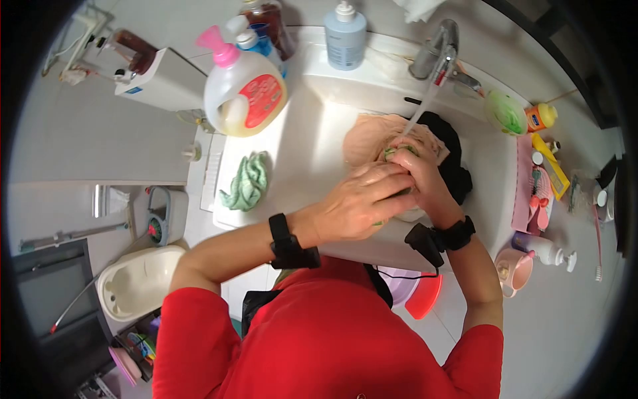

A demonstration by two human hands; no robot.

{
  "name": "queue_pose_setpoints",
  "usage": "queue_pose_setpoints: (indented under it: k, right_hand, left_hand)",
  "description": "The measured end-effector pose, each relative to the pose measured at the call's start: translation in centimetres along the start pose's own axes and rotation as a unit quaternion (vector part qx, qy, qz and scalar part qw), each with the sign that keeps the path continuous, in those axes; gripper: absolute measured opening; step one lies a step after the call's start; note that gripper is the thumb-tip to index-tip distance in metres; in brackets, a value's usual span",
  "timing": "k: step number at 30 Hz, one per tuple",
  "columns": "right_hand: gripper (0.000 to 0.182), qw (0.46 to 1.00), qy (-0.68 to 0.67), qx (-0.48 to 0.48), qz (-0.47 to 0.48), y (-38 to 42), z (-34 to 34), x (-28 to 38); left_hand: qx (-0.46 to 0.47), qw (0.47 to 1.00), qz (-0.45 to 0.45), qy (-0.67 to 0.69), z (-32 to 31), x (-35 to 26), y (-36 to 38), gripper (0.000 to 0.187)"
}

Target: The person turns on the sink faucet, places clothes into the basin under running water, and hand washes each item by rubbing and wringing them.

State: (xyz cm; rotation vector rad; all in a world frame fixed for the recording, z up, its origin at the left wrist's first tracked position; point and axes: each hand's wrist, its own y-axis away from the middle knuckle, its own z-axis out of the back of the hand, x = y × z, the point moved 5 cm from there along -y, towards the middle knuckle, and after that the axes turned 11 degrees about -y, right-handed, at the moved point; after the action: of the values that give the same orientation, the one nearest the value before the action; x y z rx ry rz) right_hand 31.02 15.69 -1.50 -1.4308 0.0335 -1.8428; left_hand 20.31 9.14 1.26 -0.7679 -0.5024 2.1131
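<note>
Pale pink cloth (372, 136) and black cloth (455, 156) lay bunched toward the right of the sink (302, 133), viewed from the head camera, as running water (420, 110) fell from the tap (446, 50) at the back edge onto a person's hands. The right hand (415, 163) was clenched around a green item (391, 154), mostly hidden, above the pink cloth; the left hand (365, 199) was curled closed against it, fingers bent, green showing below its palm. The step in hand looked like rinsing or squeezing; the next move seemed to call for a firm two-handed grip over the sink. A crumpled rag (246, 183) lay on the sink's left edge.
</note>
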Motion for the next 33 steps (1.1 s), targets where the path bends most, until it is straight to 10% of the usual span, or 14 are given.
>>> queue_pose_setpoints:
  k: [1,2,6,9,13,15,17,26,30,33]
  right_hand:
    - [0.009,1.000,-0.017,-0.005,-0.021,-0.6,-0.6,0.6]
    - [0.010,0.916,-0.299,-0.087,-0.253,-0.3,-2.2,-1.7]
    - [0.008,0.879,-0.398,-0.108,-0.239,-2.9,-5.7,1.4]
    - [0.011,0.962,-0.267,-0.049,-0.020,-3.9,-6.6,5.3]
    - [0.018,0.995,-0.047,0.083,0.032,-3.4,-7.5,4.9]
    - [0.029,0.974,0.121,0.091,-0.166,-1.5,-6.6,-2.7]
    - [0.036,0.905,0.316,0.235,-0.158,0.2,-5.5,-5.9]
    - [0.035,0.853,0.385,0.180,-0.305,1.5,-5.4,-14.2]
    - [0.031,0.922,0.329,0.100,-0.177,1.4,-3.4,-14.9]
    - [0.019,0.834,0.514,0.201,-0.031,0.5,-1.6,-11.8]
  left_hand:
    - [0.001,1.000,0.002,-0.007,1.0,-0.2,0.4,0.030]
    - [-0.021,0.998,0.062,-0.009,2.4,0.3,0.9,0.031]
    - [-0.145,0.971,0.184,-0.047,7.1,2.0,4.0,0.028]
    - [-0.364,0.758,0.496,0.218,11.2,5.7,9.0,0.026]
    - [-0.472,0.617,0.568,0.272,15.1,8.6,15.9,0.027]
    - [-0.413,0.649,0.613,0.181,13.6,10.1,20.2,0.032]
    - [-0.144,0.705,0.680,-0.140,10.9,11.7,24.3,0.035]
    - [-0.165,0.681,0.705,-0.106,11.0,10.6,22.0,0.045]
    - [-0.212,0.701,0.676,-0.077,11.7,9.6,22.1,0.056]
    - [-0.233,0.751,0.589,-0.185,13.8,5.0,18.6,0.049]
